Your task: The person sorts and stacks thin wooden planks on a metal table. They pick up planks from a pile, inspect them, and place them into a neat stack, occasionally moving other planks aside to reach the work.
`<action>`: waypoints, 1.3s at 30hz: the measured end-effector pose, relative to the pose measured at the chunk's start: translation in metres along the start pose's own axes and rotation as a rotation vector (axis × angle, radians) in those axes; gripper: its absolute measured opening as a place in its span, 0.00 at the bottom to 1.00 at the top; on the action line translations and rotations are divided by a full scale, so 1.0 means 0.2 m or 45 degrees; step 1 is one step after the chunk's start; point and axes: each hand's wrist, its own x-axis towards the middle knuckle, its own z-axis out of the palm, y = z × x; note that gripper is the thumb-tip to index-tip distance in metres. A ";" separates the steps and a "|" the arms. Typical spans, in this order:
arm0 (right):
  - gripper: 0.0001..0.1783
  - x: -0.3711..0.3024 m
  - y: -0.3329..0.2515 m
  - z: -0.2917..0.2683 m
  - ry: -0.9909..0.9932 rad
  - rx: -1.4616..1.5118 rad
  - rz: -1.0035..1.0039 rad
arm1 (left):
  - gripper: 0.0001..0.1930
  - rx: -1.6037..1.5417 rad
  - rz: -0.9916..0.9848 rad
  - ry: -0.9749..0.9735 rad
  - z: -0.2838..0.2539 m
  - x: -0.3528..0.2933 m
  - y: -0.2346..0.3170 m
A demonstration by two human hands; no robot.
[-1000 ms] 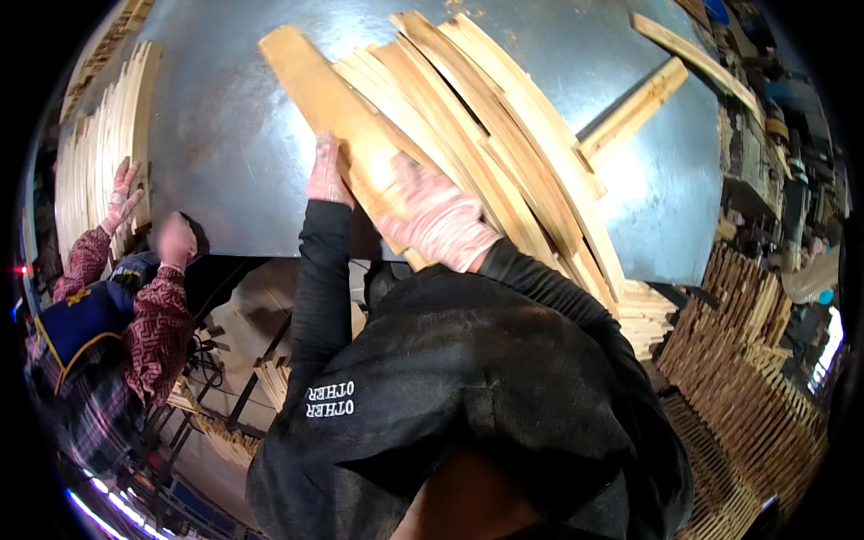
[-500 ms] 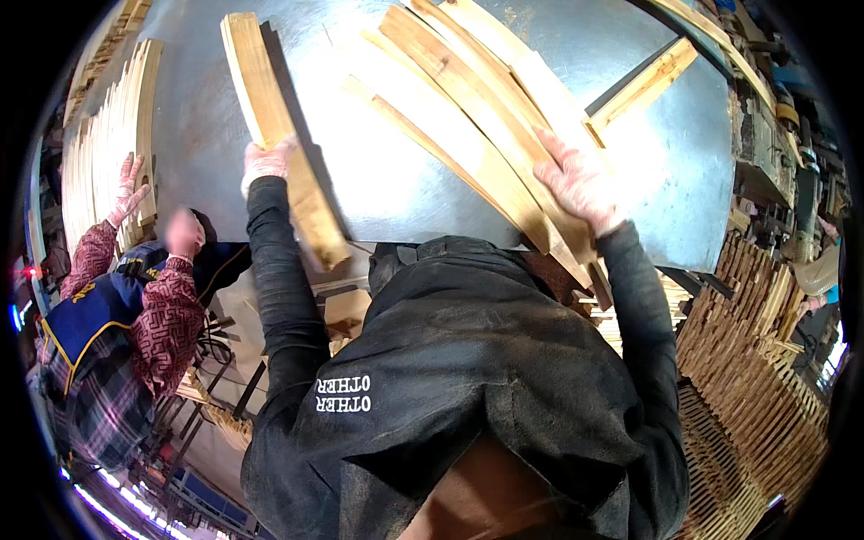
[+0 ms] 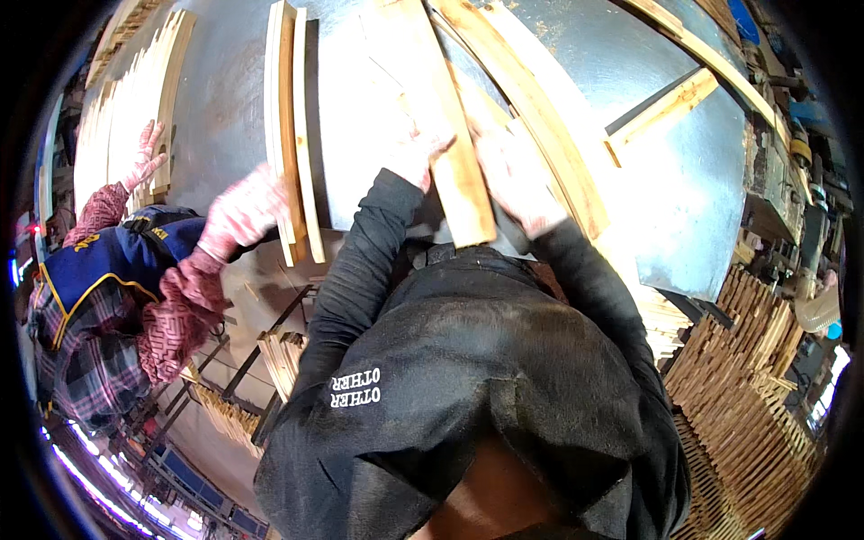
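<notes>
A pale wooden board [image 3: 457,171] lies lengthwise in front of me, its near end at the table's edge. My left hand [image 3: 412,160], in a thin whitish glove, grips its left side with the fingertips over the edge. Against its right side presses my right hand [image 3: 517,184], gloved too and somewhat blurred, its fingers along the edge. Right of that hand, a curved wooden strip [image 3: 549,135] lies among other strips, partly washed out by glare. Farther left stand two or three narrow wooden strips [image 3: 290,135], and a co-worker's blurred gloved hand [image 3: 241,214] is at them.
The shiny metal table [image 3: 229,99] carries a row of strips [image 3: 135,99] at far left, under the co-worker's other hand [image 3: 144,160]. A short wooden piece [image 3: 666,106] lies slanted at right. Stacked slats [image 3: 738,360] stand at lower right, beside machinery [image 3: 774,180].
My left hand has left the strips at left and moved right to the board. My right hand has shifted left onto it. The co-worker's nearer hand has reached right to those strips.
</notes>
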 end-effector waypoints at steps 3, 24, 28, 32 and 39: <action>0.45 -0.34 0.05 -0.06 -0.241 -0.779 0.097 | 0.20 -0.149 0.002 0.011 -0.26 0.11 -0.02; 0.28 0.55 -0.04 -0.01 -0.341 0.686 0.351 | 0.25 0.215 0.028 0.225 -0.06 0.08 0.05; 0.22 0.52 -0.05 0.05 -0.420 1.376 0.598 | 0.23 0.239 0.023 0.089 -0.22 0.11 -0.04; 0.29 0.40 -0.02 0.03 -0.458 0.539 0.606 | 0.21 -0.063 -0.254 -0.020 -0.45 0.20 -0.10; 0.39 0.07 -0.12 0.23 -0.402 -0.191 0.028 | 0.24 0.213 0.038 0.033 -0.28 0.13 -0.01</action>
